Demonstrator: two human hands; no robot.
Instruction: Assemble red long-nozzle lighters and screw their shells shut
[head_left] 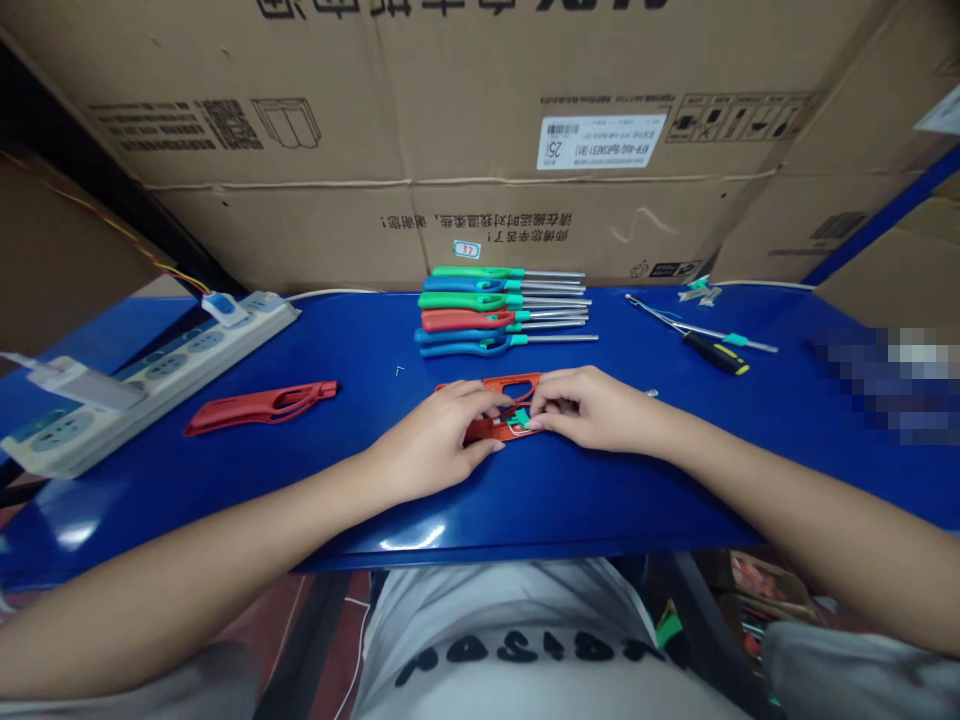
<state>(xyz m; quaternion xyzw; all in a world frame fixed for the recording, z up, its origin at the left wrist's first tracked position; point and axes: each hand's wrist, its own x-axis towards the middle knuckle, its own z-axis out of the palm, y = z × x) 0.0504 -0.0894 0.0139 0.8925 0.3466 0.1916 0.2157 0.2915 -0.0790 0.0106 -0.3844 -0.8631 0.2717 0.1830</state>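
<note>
Casing first: the orange-red casing [484, 430] is lying on the blue surface [555, 500] right in front of the person, between both hands, and a small green piece [519, 417] is sitting in it with a thin pale wire [517, 431] showing alongside. Left hand [442, 440] is pinching the casing, fingers over the top and thumb along the near edge. Right hand [592, 408] is bunching its fingertips at the green piece; they're blocking the view, so I honestly can't tell whether that grip is pinching the piece, the wire, or just pressing.

If you're doing this bit, you're wanting the left hand bracing the casing flat so nothing's rocking, and the right fingers going light, because forcing it is probably asking for a trapped wire.

Another red shell [259, 407] is lying off to the left, the screwdriver [716, 353] is resting over on the right, and a bunch of long-nosed lighters [469, 319] is lying just beyond the hands.
</note>
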